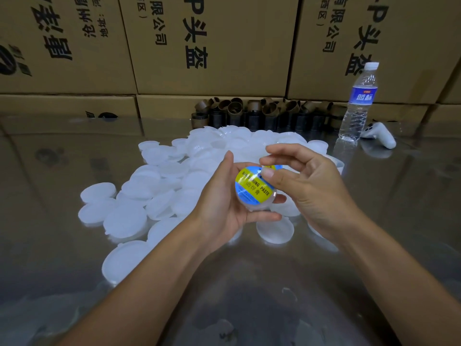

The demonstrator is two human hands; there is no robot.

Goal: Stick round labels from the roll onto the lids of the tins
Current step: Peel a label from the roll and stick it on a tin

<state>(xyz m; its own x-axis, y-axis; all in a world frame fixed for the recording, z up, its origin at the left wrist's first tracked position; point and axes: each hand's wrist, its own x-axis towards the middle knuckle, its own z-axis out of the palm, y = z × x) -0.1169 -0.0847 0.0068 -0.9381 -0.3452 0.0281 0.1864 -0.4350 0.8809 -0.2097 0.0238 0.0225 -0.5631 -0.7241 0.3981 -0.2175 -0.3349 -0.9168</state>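
**A:** From the head view, where's the lid?

**B:** In your left hand [224, 208], fingers curled round the lid [252, 206] by its rim. Your right hand [316, 193] pinches the label [252, 188] at its top edge. It's probably light, thin, slick plastic, so keep to the rim.

**A:** Room?

**B:** Loose lids [159, 186] crowd left and behind. The near surface [249, 295] looks open.

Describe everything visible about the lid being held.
The lid is a round, translucent white plastic disc, tilted toward the camera. A round label covers its face: yellow band with black print, SOLDERING PASTE, blue fields either side. The left hand cradles it from below, fingers curled round its rim; the right hand pinches its top edge, thumb on the label.
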